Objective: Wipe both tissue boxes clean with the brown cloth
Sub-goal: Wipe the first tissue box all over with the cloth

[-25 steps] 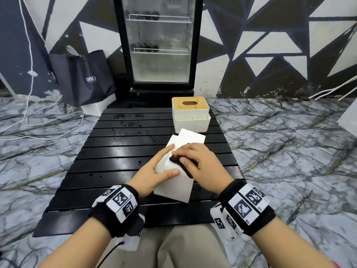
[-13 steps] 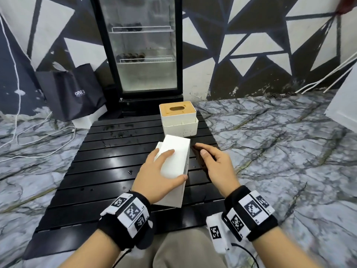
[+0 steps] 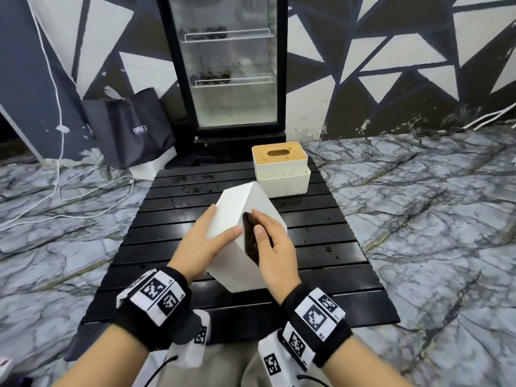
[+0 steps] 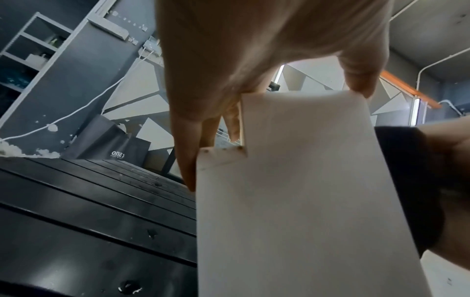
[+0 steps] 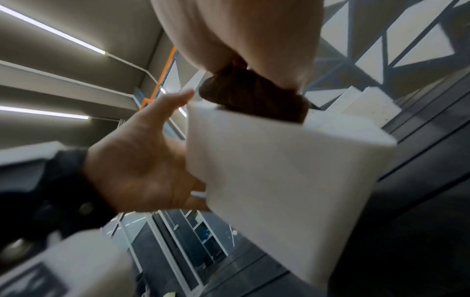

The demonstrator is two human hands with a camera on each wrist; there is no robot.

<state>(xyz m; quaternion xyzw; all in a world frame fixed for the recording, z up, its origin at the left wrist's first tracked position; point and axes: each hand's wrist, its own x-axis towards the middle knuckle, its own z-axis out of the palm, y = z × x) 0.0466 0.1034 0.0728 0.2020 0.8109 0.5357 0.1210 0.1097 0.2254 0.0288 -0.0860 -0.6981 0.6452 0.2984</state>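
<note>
Black slats of a low table [image 3: 173,241] carried the work, head view: left hand [image 3: 208,243] wrapped around the near white tissue box [image 3: 237,202], tipped on edge; it looked light, stiff, slick, best held by its flat sides; right hand [image 3: 275,247] pinched the brown cloth [image 3: 250,241] against it; 1 wood-lidded tissue box [image 3: 280,169] sat far. Left wrist view: fingers [image 4: 189,152] pressed the box wall [image 4: 305,201]. Right wrist view: cloth [image 5: 251,96] sat on its upper edge.
</note>
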